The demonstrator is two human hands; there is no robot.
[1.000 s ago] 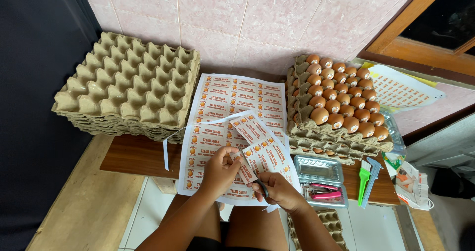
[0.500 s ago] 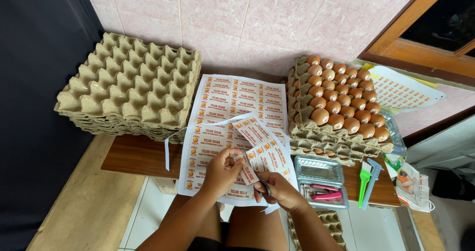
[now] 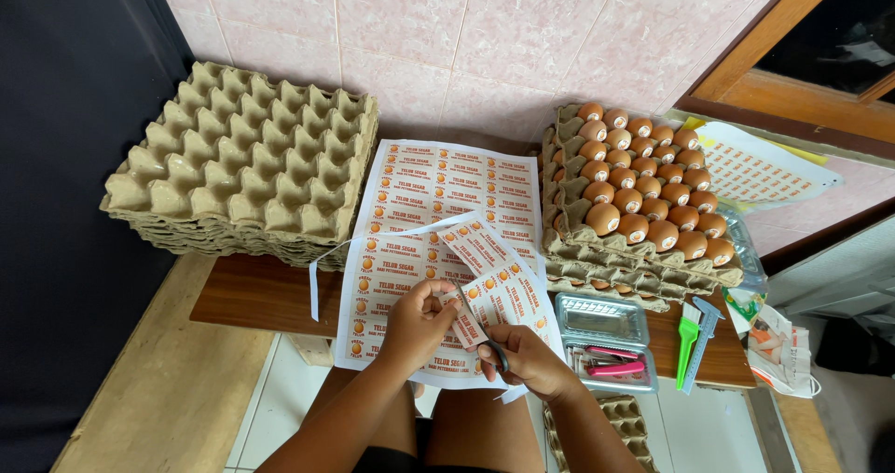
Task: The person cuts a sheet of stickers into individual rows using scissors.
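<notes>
The head view looks down on a person cutting a small sheet of labels (image 3: pixel 499 291) with scissors (image 3: pixel 485 335). The left hand (image 3: pixel 417 324) has its fingers pinched on the sheet's lower edge, holding it up just above a large uncut label sheet (image 3: pixel 419 189) that lies flat on the wooden surface (image 3: pixel 252 296). The right hand (image 3: pixel 524 359) has its fingers clenched through the scissor handles, blades set into the paper. A trimmed white strip (image 3: pixel 373 240) curls off to the left. A stack of empty egg trays (image 3: pixel 247 170) stands at left, trays of brown eggs (image 3: pixel 648 189) at right. By my judgement the cut is midway; carrying it on calls for steady paper and blades kept between label rows.
</notes>
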